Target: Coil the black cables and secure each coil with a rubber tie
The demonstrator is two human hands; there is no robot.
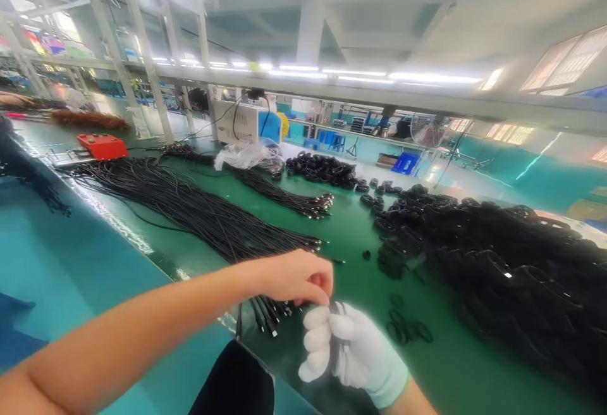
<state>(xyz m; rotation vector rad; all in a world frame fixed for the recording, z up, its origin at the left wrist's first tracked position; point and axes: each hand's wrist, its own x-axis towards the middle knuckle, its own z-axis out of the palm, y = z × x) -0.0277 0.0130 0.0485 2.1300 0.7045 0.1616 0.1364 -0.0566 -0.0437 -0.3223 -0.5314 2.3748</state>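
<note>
My bare left hand [301, 279] is closed in a pinch, right above my other hand. What lies between its fingertips is hidden. My right hand [353, 348], in a white glove, has its fingers wrapped round a black cable [334, 352], which seems bundled and shows as a dark band between thumb and fingers. The left fingertips meet the upper end of that band. Under and behind my left forearm lies a long bunch of black cables [208, 212], metal plugs toward the right. Several plug ends [270, 326] stick out below the left wrist.
A big heap of coiled black cables [497, 263] covers the right side of the green table [351, 231]. A few black rings [408, 329] lie nearer. Behind are a second cable bunch [284, 197], clear plastic bags [246, 154], a red device [103, 147] and a white-and-blue machine [246, 121].
</note>
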